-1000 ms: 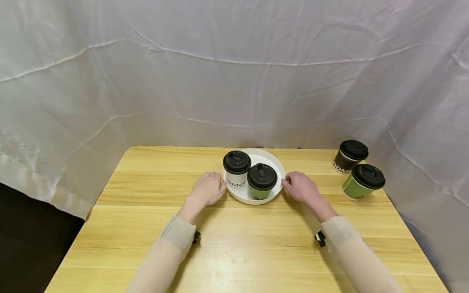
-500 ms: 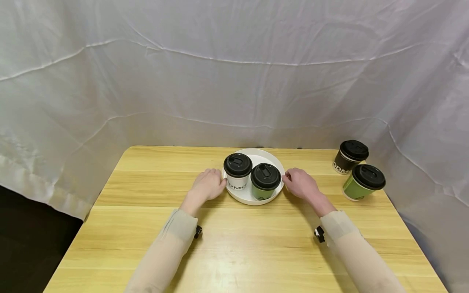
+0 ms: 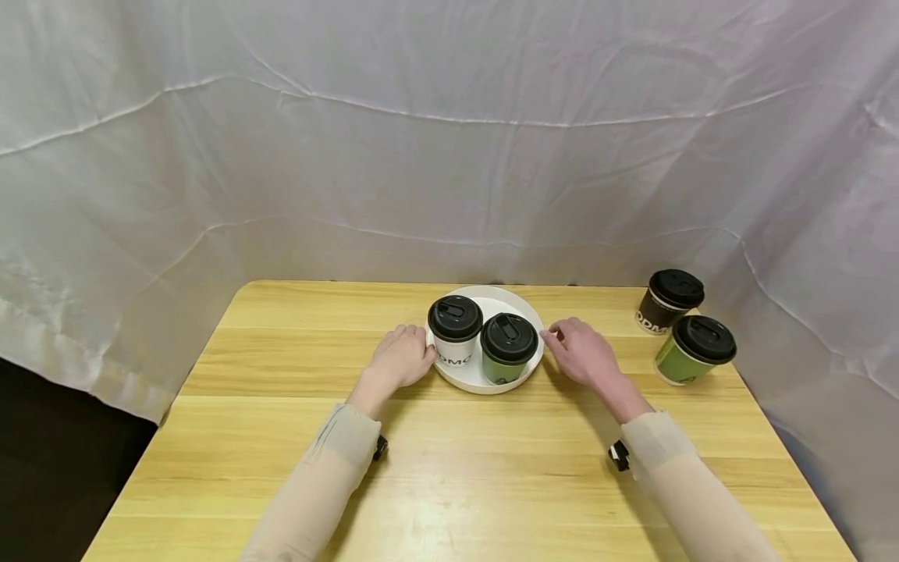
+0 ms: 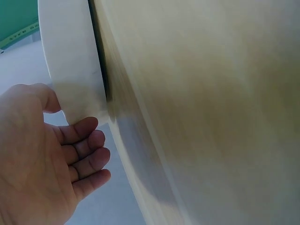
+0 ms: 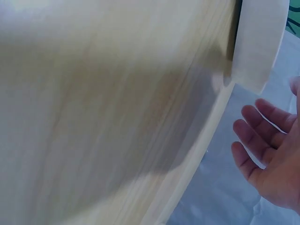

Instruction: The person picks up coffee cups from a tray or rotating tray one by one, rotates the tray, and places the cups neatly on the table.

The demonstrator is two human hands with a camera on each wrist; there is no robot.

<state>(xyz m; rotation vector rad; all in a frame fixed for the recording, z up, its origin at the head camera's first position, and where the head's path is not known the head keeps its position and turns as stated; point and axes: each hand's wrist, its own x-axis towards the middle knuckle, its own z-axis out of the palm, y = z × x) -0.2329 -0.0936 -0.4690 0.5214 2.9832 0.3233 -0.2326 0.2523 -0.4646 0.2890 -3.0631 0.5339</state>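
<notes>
A round white tray [image 3: 472, 382] with a raised rim sits on the wooden table, between the two hands. In it stand a white paper cup [image 3: 455, 349] and a green paper cup [image 3: 500, 370], both with black lids. My left hand [image 3: 402, 357] is at the tray's left side; in the left wrist view its thumb and index finger pinch the rim, the other fingers loosely bent. At the right side, my right hand [image 3: 581, 353] is slightly apart from the tray. Its fingers [image 5: 255, 133] are spread and relaxed in the right wrist view, holding nothing.
A black paper cup [image 3: 656, 314] and another green cup [image 3: 680, 363], both lidded, stand at the table's right side. Pale cloth [image 3: 449, 172] hangs behind and beside the wooden table [image 3: 485, 476]. Dark space lies at the lower left.
The two cups in the tray have shifted slightly to the right. My right hand has let go of the rim and drawn a little away, while the left hand stays at the tray.
</notes>
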